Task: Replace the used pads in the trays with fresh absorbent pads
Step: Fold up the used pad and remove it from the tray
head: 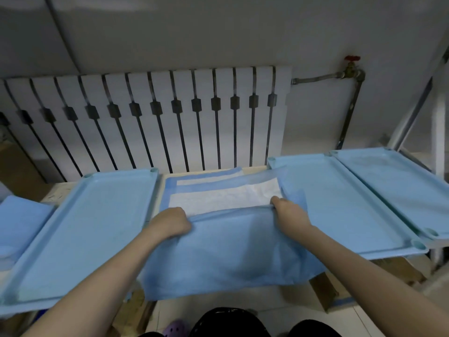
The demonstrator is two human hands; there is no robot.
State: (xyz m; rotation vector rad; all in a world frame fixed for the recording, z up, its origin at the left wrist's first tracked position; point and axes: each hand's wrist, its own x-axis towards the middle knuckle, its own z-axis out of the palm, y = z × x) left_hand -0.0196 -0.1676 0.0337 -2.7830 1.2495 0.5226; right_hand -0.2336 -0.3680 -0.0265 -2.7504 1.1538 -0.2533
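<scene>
Both hands grip one absorbent pad [226, 254]: the left hand [170, 222] and the right hand [288, 210] each curl their fingers over its folded edge, one near each end. The pad lies on the worktop [53, 194] between the left tray [80, 229] and the right tray [345, 205], white face up at the rear, blue backing draped over the front edge. Whether a tray sits beneath it cannot be determined. Risks: an uneven pull skews or creases the thin sheet; the overhanging half drags the pad off the worktop if the grip slackens; the far right corner, lying over the right tray's rim, may snag.
</scene>
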